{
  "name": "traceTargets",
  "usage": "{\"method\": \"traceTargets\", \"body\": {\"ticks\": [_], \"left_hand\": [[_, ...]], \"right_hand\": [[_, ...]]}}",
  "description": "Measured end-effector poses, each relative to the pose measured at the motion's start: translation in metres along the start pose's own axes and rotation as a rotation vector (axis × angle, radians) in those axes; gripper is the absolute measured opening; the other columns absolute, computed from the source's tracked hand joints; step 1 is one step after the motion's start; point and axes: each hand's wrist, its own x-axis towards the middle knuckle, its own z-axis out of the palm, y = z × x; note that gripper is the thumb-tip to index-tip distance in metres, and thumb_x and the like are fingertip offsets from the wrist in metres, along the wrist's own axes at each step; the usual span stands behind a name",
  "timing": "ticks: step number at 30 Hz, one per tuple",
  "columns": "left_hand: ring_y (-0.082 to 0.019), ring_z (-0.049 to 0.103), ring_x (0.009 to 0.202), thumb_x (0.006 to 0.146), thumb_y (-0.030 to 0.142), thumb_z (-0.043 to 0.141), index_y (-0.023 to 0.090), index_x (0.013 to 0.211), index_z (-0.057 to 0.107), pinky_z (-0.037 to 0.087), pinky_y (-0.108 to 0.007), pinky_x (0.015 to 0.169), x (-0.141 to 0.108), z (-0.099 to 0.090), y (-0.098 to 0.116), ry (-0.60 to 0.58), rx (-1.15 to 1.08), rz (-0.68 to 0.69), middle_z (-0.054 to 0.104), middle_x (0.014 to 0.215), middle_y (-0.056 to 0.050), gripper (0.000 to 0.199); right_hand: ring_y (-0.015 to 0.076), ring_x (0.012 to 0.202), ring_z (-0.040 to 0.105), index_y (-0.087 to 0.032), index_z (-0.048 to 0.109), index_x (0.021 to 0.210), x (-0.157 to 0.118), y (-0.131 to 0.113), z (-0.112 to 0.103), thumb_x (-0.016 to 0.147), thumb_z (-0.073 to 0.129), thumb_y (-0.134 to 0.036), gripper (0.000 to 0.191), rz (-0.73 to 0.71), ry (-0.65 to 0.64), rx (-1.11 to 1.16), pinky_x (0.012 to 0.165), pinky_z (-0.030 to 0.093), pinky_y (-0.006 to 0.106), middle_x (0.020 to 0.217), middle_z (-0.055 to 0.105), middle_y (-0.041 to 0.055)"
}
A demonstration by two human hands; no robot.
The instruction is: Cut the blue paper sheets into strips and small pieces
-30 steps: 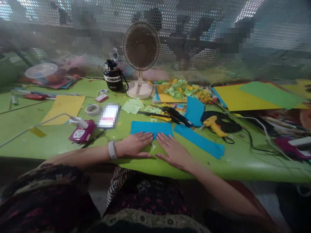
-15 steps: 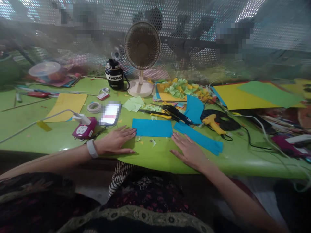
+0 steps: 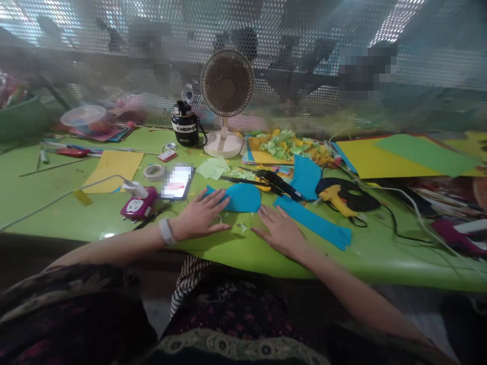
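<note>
A blue sheet of paper (image 3: 244,197) lies in front of me, its right part bulging up in a curve. My left hand (image 3: 200,215) is spread flat over the sheet's left end, hiding part of it. At the right end, the fingertips of my right hand (image 3: 281,230) touch or almost touch the edge, fingers stretched out. A second blue strip (image 3: 317,223) with a notched end slants off just beyond my right fingers. Behind it stands a bent blue piece (image 3: 306,177). Small paper scraps (image 3: 242,227) lie between my hands.
A phone (image 3: 178,181), a tape roll (image 3: 153,172) and a purple socket block (image 3: 140,203) are to the left. A yellow glue gun (image 3: 338,200) with its cord lies right. Behind stand a fan (image 3: 224,144), a black bottle (image 3: 185,124) and a heap of paper cutouts (image 3: 287,144).
My left hand has moved right onto the blue paper, and my right hand slightly left. The paper, flat before, now bows upward at its right part. The camera view has shifted a little.
</note>
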Motion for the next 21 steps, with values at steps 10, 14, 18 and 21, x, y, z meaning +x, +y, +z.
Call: {"method": "traceTargets", "body": {"ticks": [10, 14, 18, 21], "left_hand": [[-0.033, 0.034, 0.154, 0.102, 0.069, 0.032, 0.016, 0.155, 0.044, 0.021, -0.056, 0.126, 0.035, 0.007, 0.035, -0.063, -0.008, 0.013, 0.036, 0.165, -0.019, 0.076], [-0.036, 0.031, 0.155, 0.099, 0.077, 0.027, 0.017, 0.162, 0.033, 0.024, -0.060, 0.123, 0.027, 0.024, 0.029, -0.189, -0.129, -0.039, 0.031, 0.167, -0.020, 0.087], [-0.035, 0.019, 0.159, 0.097, 0.081, 0.021, 0.019, 0.166, 0.023, 0.017, -0.061, 0.125, 0.027, 0.030, 0.022, -0.229, -0.234, -0.052, 0.019, 0.171, -0.018, 0.093], [-0.034, 0.016, 0.160, 0.097, 0.081, 0.021, 0.021, 0.166, 0.022, 0.014, -0.060, 0.126, 0.033, 0.033, 0.016, -0.220, -0.267, -0.048, 0.016, 0.171, -0.017, 0.092]], "right_hand": [[0.0330, 0.131, 0.058, -0.004, 0.058, 0.144, 0.111, 0.033, -0.036, 0.093, 0.048, -0.010, 0.052, 0.033, -0.019, -0.145, 0.110, 0.044, 0.044, 0.149, 0.058, 0.0203], [0.0328, 0.121, 0.061, -0.005, 0.062, 0.136, 0.132, 0.028, -0.027, 0.090, 0.047, -0.006, 0.048, 0.031, -0.136, -0.167, 0.104, 0.046, 0.043, 0.134, 0.067, 0.0206], [0.0333, 0.119, 0.058, -0.011, 0.068, 0.121, 0.136, 0.026, -0.028, 0.089, 0.054, -0.011, 0.035, 0.083, -0.097, -0.148, 0.096, 0.050, 0.042, 0.126, 0.066, 0.0204], [0.0331, 0.116, 0.058, -0.016, 0.068, 0.115, 0.129, 0.028, -0.036, 0.086, 0.061, -0.018, 0.030, 0.143, -0.027, -0.095, 0.089, 0.052, 0.039, 0.125, 0.064, 0.0185]]}}
